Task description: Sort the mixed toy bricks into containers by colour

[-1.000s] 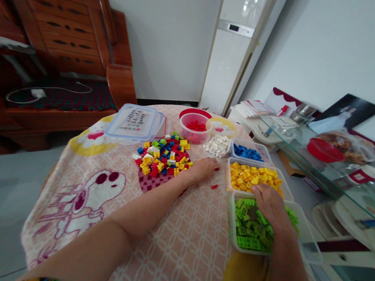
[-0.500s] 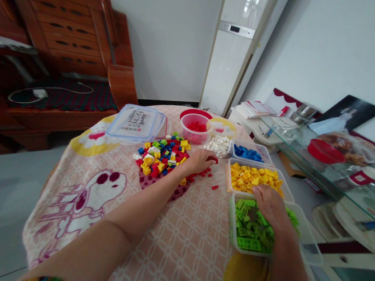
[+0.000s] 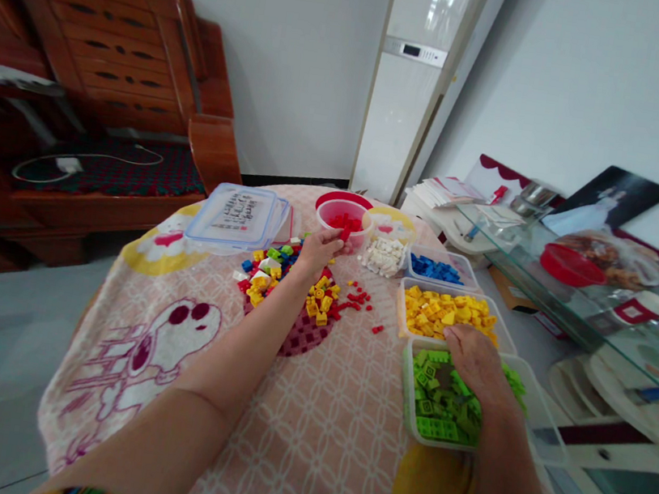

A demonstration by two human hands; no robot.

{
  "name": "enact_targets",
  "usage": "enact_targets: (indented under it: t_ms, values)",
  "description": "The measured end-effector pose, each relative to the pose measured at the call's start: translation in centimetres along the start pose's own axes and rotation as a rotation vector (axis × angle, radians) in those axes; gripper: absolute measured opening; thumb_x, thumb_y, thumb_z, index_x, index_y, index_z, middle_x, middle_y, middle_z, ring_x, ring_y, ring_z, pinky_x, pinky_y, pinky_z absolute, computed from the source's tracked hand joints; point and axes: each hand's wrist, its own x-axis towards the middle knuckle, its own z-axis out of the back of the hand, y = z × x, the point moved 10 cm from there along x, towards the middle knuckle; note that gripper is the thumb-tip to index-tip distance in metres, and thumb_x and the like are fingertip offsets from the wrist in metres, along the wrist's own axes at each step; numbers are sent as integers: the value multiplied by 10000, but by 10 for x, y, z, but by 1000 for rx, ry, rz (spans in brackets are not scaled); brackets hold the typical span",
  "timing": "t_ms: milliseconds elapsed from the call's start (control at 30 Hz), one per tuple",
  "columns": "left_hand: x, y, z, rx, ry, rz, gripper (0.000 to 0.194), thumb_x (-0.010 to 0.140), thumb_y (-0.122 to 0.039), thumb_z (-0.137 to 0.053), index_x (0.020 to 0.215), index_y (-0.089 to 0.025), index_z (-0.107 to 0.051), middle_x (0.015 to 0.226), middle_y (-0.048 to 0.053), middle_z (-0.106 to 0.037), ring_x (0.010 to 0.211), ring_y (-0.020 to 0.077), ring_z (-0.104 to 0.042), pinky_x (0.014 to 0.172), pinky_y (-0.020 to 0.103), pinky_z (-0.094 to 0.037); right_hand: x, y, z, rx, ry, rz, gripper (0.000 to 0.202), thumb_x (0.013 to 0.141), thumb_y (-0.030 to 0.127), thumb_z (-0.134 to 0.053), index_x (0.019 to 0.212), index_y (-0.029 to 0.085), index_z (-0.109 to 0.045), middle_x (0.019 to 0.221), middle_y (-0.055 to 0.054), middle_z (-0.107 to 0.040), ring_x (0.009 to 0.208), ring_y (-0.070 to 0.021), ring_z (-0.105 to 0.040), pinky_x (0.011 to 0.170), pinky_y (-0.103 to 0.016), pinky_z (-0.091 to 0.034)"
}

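My left hand (image 3: 317,250) pinches a red brick (image 3: 344,234) at the near rim of the pink-white round bowl (image 3: 318,214), which holds red bricks. Below that hand is a mixed pile of toy bricks (image 3: 264,275), partly covered by my wrist. My right hand (image 3: 472,357) rests where the box of yellow bricks (image 3: 427,314) meets the box of green bricks (image 3: 435,409). Its fingers are bunched together at the rims; whatever lies between them is hidden.
White bricks (image 3: 385,256) lie heaped beside a box of blue bricks (image 3: 435,270). Small red pieces (image 3: 360,294) are scattered right of the pile. Stacked lids (image 3: 235,217) lie at the back left. A glass shelf (image 3: 566,309) flanks the table on the right.
My left hand has moved from the right side of the pile up and left to the round bowl, carrying a red brick. My right hand has stayed in place.
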Motion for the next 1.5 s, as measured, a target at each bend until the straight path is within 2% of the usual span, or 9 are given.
enact_targets:
  t_ms: [133,300,500,700,833,1000,1267,1367,1500]
  values:
    - [4,-4,11,-87,-31,-7,328,801,-41,-665,1123,-99,-683,971,49,-745,1010,149,-735,1016,336,-573,0,0,1,13,5,-6,356,1023,247,-372,845,187,-675,944,-142,-755,909,-237,-675,842,-327,-469]
    - [3,-4,6,-65,49,-1,426,825,-93,-665,1249,-117,-632,1221,129,-726,1228,208,-670,1109,405,-524,0,-1,-1,15,8,-12,354,1021,253,-375,846,183,-674,948,-143,-749,918,-241,-676,851,-335,-470]
    - [3,-11,-6,137,147,-78,482,759,-173,-705,1233,-99,-659,1188,150,-739,1126,243,-704,1035,439,-557,0,-2,-2,16,-15,-8,367,1027,252,-360,859,173,-677,938,-144,-743,914,-245,-676,849,-342,-472]
    - [-14,-57,-9,470,73,-335,438,756,-201,-664,1184,-120,-713,1139,118,-763,1087,239,-708,1031,410,-552,0,-2,-5,7,3,-4,378,1036,260,-363,854,186,-686,943,-134,-750,907,-241,-672,841,-334,-455]
    - [-43,-77,18,760,-46,-413,368,810,-226,-635,1156,-145,-733,1163,115,-757,1053,242,-704,1002,396,-559,0,-2,-5,26,-27,12,394,1040,256,-364,841,187,-697,940,-143,-757,897,-244,-670,834,-337,-451]
    - [-80,-90,75,987,-238,-451,297,884,-257,-551,1083,-171,-753,1107,114,-756,1018,249,-702,1005,399,-541,2,-2,-9,5,-23,16,389,1032,239,-381,844,167,-715,920,-141,-763,879,-240,-680,816,-328,-445]
    - [-123,-64,165,1039,-524,-278,282,830,-355,-605,1006,-174,-731,1082,134,-756,1096,332,-681,1008,492,-522,6,-2,-11,-35,-3,12,385,1042,226,-395,913,128,-745,955,-158,-771,926,-244,-706,820,-318,-437]
    - [-120,-57,177,1024,-577,-268,317,812,-414,-640,1007,-170,-698,1018,146,-751,1112,356,-673,1004,504,-516,6,-1,-11,-57,14,14,390,1044,230,-395,928,122,-751,967,-161,-775,933,-245,-711,813,-317,-437]
    - [-96,-54,166,1173,-535,-225,376,828,-480,-618,1005,-151,-660,1094,193,-731,1172,367,-654,1039,505,-491,7,-2,-11,-28,37,-4,416,1047,249,-380,912,128,-754,959,-155,-781,902,-249,-714,784,-324,-434]
